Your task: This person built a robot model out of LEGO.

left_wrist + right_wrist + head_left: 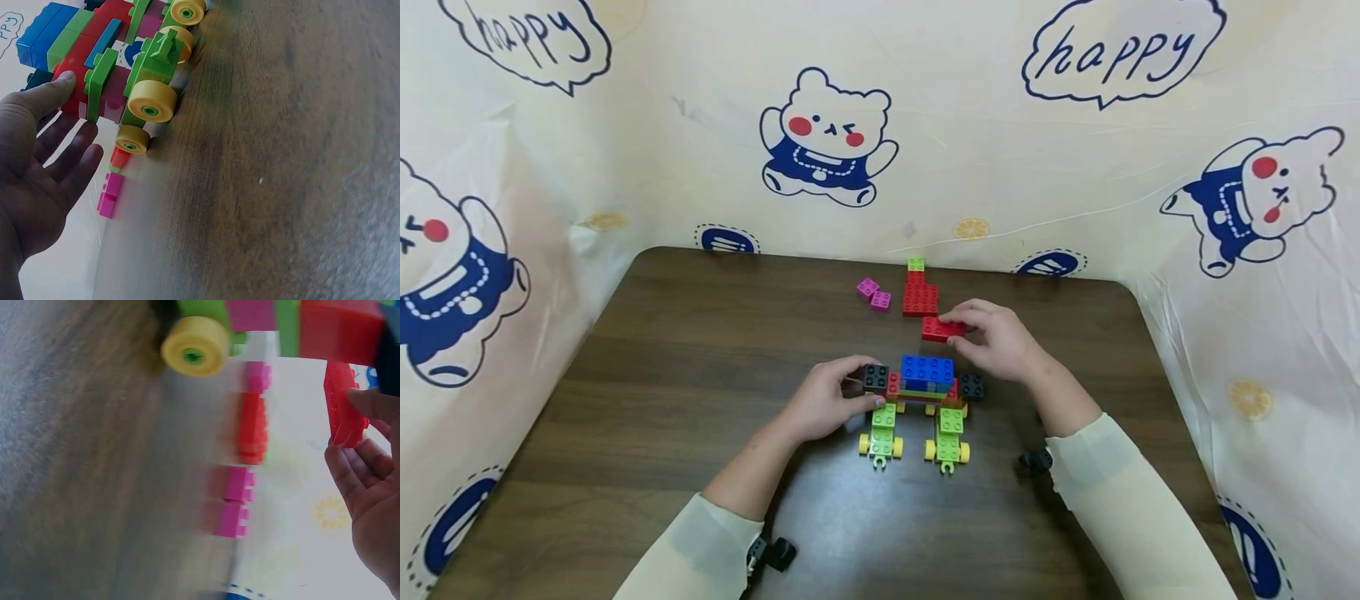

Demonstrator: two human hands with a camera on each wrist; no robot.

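Brick vehicle [927, 390] mid-table [700, 350], blue brick [927, 371] on top, yellow wheels [897, 447] below. Left hand [829, 400]: thumb and fingers clamped on its left end. Right hand [1000, 340]: thumb and fingers pinching red brick [936, 330], just beyond vehicle. Pink bricks [880, 301] far side, left of other red bricks [920, 301].

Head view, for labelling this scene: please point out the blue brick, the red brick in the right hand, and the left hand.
Blue brick [927, 369]: head view, on its studded top.
Held red brick [936, 329]: head view, on its uncovered left part.
Left hand [824, 402]: head view, on its back.
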